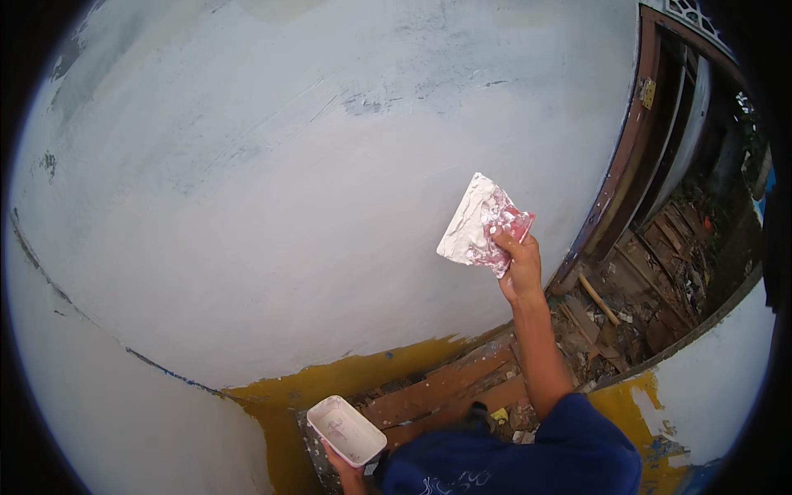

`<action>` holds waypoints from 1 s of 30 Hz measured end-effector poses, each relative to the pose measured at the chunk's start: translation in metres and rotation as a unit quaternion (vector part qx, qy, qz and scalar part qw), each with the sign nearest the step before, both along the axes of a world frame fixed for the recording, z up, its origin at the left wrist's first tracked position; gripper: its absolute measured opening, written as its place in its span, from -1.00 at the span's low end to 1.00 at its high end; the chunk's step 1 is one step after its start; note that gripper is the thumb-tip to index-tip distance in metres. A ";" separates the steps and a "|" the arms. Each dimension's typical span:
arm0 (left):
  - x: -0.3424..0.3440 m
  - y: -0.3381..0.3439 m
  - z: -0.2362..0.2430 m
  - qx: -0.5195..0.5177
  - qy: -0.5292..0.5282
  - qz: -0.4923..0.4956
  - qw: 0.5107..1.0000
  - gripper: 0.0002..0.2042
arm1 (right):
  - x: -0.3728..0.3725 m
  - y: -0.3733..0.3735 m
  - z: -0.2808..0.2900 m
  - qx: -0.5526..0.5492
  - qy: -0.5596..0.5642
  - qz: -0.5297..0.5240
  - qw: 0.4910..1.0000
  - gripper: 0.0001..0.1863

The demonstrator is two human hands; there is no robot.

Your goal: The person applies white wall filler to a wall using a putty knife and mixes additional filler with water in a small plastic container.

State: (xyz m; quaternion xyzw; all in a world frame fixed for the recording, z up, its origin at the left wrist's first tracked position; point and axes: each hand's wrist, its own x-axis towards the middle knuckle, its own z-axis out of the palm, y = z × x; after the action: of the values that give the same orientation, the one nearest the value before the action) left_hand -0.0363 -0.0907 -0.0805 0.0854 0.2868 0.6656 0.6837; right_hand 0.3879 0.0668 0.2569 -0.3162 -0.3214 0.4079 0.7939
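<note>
My right hand (521, 262) grips a red putty spreader (487, 227) by its narrow end, thumb on the upper face. White putty coats most of the blade, thickest along its wide left edge. The spreader is raised in front of the pale grey-white wall (289, 231); whether it touches the wall I cannot tell. Low down, my left hand (342, 466) holds a white rectangular tub (346, 431) by its near left side. Smears of putty and a pinkish stain show inside the tub. Most of the left fingers are hidden under it.
A yellow band (355, 375) runs along the wall's foot. At left, a cracked corner joins another wall (107, 396). Brown planks (445, 388) and debris cover the floor. A brown door frame (615, 177) stands at right, with a wooden stick (599, 299) lying near its foot.
</note>
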 end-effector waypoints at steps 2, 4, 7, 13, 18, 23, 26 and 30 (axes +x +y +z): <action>-0.001 0.009 -0.001 0.016 0.017 -0.023 0.999 -0.35 | 0.027 0.020 0.040 0.018 -0.290 -0.236 0.927 -0.79; 0.000 0.019 0.000 0.003 0.017 -0.015 1.000 -0.35 | 0.030 0.046 0.084 0.157 -0.379 -0.398 0.820 -0.73; 0.012 0.031 0.008 -0.007 -0.002 -0.040 0.999 -0.35 | 0.045 0.075 0.125 0.251 -0.559 -0.547 0.571 -0.50; 0.040 0.046 0.014 0.041 -0.003 -0.083 0.996 -0.34 | 0.049 0.108 0.081 0.180 -0.625 -0.515 0.558 -0.38; 0.048 0.050 0.018 0.024 -0.044 -0.089 0.995 -0.34 | 0.063 0.068 0.096 0.243 -0.574 -0.475 0.621 -0.56; 0.055 0.055 0.019 0.010 -0.047 -0.108 0.993 -0.33 | 0.073 0.083 0.133 0.060 -0.516 -0.565 0.641 -0.75; 0.058 0.058 0.031 0.043 -0.033 -0.108 0.993 -0.33 | 0.002 0.088 0.116 0.167 -0.569 -0.501 0.630 -0.69; 0.059 0.055 0.025 0.001 -0.026 -0.127 0.992 -0.35 | -0.015 0.073 0.091 0.218 -0.555 -0.340 0.727 -0.71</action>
State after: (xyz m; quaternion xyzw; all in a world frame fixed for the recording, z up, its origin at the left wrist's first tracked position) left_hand 0.0223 -0.0360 -0.0559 0.1048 0.2548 0.5757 0.7699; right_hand 0.3733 0.1401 0.3476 -0.3923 -0.6560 -0.2192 0.6064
